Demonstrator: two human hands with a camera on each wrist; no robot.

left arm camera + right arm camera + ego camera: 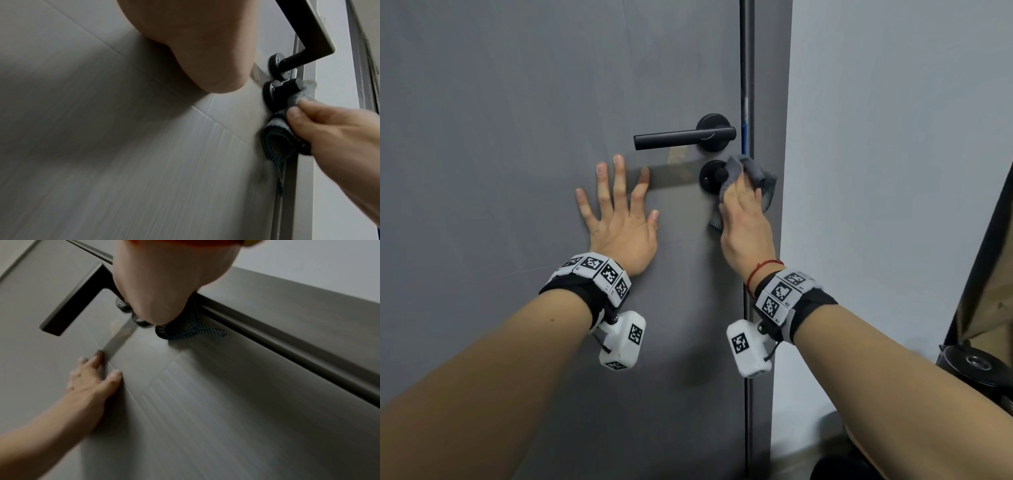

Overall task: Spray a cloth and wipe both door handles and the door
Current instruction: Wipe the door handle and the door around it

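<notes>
The grey door point(517, 137) fills the head view. A black lever handle point(681, 137) juts left from its round rose. Just below sits a black round lock knob point(714, 176). My right hand point(743, 212) grips a bunched grey cloth point(753, 171) and holds it against the right side of that knob. In the left wrist view the cloth point(287, 138) wraps the knob point(273, 95) under my right fingers point(308, 113). My left hand point(619, 212) lies flat on the door with fingers spread, left of the knob and below the lever. The right wrist view shows the lever point(76, 305) and the left hand point(92, 379).
The door's dark edge strip point(746, 85) runs vertically right of the handle, with a pale wall point(893, 137) beyond. A dark round object point(976, 366) stands on the floor at the lower right, beside a leaning dark-framed panel point(989, 257).
</notes>
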